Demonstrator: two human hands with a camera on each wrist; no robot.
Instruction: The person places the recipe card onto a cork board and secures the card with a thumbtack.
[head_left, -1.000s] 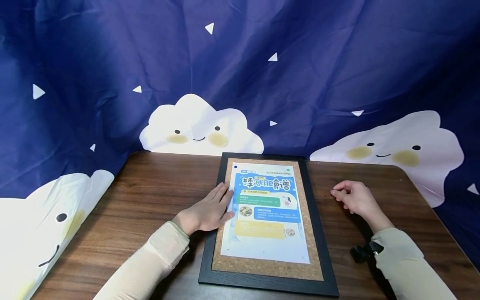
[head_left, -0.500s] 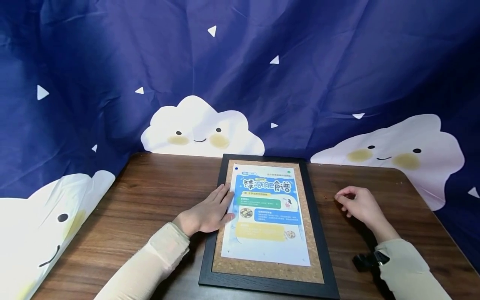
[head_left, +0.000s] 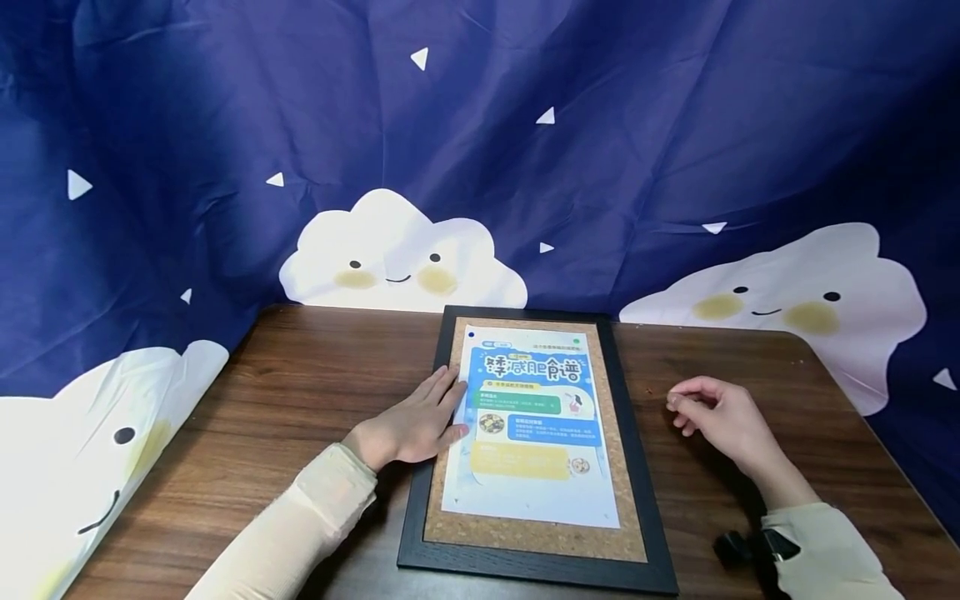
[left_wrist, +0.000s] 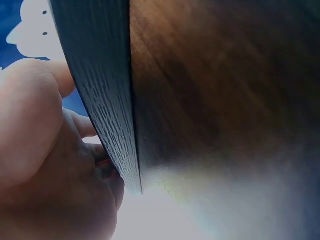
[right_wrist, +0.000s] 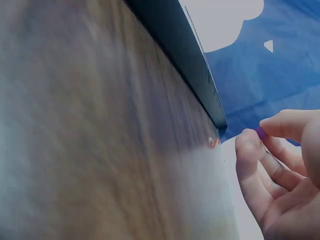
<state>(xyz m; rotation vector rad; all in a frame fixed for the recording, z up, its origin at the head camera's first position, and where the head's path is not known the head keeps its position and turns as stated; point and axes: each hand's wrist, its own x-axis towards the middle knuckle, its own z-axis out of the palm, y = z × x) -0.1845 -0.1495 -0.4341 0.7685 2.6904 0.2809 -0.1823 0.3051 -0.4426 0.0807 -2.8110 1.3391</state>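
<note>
A black-framed cork board (head_left: 540, 546) lies on the table with a printed poster (head_left: 532, 500) on it. Blue and green pin heads show at the poster's top corners. My left hand (head_left: 416, 421) lies across the board's left side, fingers fairly straight, fingertips on the poster's left edge. To the right of the frame, my right hand (head_left: 723, 421) pinches a small purple push pin (right_wrist: 260, 133) between thumb and forefinger, its thin metal shaft showing in the right wrist view. The left wrist view has my left palm (left_wrist: 55, 175) against the frame's side.
A tiny reddish thing (head_left: 649, 391) lies on the brown wooden table (head_left: 330, 358), between the board and my right hand. Behind the table hangs a blue curtain (head_left: 480, 125) with cloud faces. A black wrist strap (head_left: 776, 546) sits at my right cuff.
My right hand has drawn slightly nearer to me and right, with its fingers still pinched. My left hand and the board stay where they were.
</note>
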